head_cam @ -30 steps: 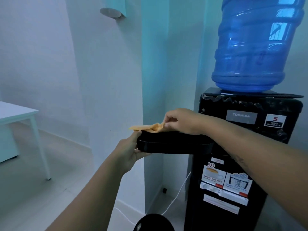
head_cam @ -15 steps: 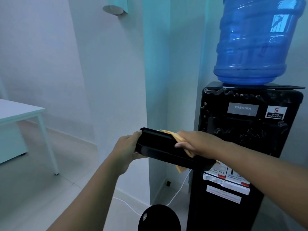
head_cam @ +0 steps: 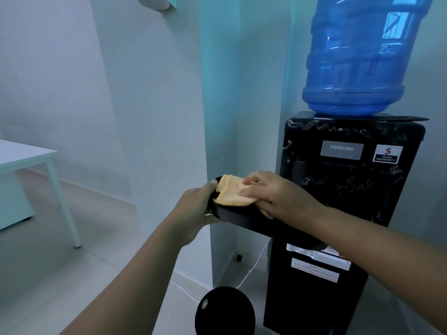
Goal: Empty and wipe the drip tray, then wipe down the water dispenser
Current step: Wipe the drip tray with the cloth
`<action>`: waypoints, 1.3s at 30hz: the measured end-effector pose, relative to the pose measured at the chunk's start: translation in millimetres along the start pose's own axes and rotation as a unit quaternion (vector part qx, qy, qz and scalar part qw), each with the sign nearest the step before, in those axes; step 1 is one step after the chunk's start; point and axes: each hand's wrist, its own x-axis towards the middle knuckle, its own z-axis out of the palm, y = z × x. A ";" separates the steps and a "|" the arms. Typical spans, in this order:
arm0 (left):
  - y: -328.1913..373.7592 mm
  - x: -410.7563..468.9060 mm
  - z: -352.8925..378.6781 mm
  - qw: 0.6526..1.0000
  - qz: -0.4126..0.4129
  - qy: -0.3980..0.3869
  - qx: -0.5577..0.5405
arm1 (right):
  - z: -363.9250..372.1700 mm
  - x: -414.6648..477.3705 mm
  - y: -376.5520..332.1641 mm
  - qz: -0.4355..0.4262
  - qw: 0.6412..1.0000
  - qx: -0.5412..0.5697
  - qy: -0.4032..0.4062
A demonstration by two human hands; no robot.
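A black drip tray (head_cam: 244, 220) is held in the air in front of a black water dispenser (head_cam: 348, 189). My left hand (head_cam: 193, 210) grips the tray's left end, thumb over its rim. An orange-yellow cloth (head_cam: 232, 194) lies folded inside the tray's left half. My right hand (head_cam: 278, 197) holds the cloth and presses it down into the tray. The tray's right end passes under my right forearm and is partly hidden. A blue water bottle (head_cam: 360, 56) stands upside down on top of the dispenser.
A white wall corner (head_cam: 169, 141) rises just left of the dispenser. A white table (head_cam: 29, 165) stands at the far left. A white cable (head_cam: 251, 272) runs along the floor by the dispenser's base. A round black object (head_cam: 225, 310) sits low at centre.
The tray has tipped back so its inside faces up. My right hand has brought the cloth from the tray's outer side onto its inside, toward the left end.
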 end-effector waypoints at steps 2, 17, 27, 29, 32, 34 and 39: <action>-0.8 -2.9 3.6 1.000 0.001 -0.010 0.000 | 1.7 4.4 -5.7 0.043 0.996 0.077 -0.024; 0.1 -5.6 -2.5 0.998 0.027 0.052 0.035 | -0.3 -34.6 26.4 0.176 0.960 -0.165 -0.145; 7.1 -3.3 1.1 0.992 0.067 0.035 0.099 | -4.4 -37.8 29.7 0.176 0.970 -0.094 -0.137; 7.3 -6.1 -0.4 0.993 0.070 0.039 0.086 | -8.9 -39.9 35.8 0.190 0.968 -0.094 -0.134; -12.7 -12.7 36.0 0.994 0.070 0.020 0.080 | 3.8 -15.7 20.6 0.155 0.981 -0.087 -0.077; -20.8 -16.1 47.0 0.991 0.077 -0.006 0.109 | 13.3 -8.8 9.3 0.130 0.987 -0.081 -0.056; -5.8 -12.2 1.7 0.992 0.068 0.043 0.094 | -5.2 -55.2 37.0 0.182 0.970 -0.102 -0.124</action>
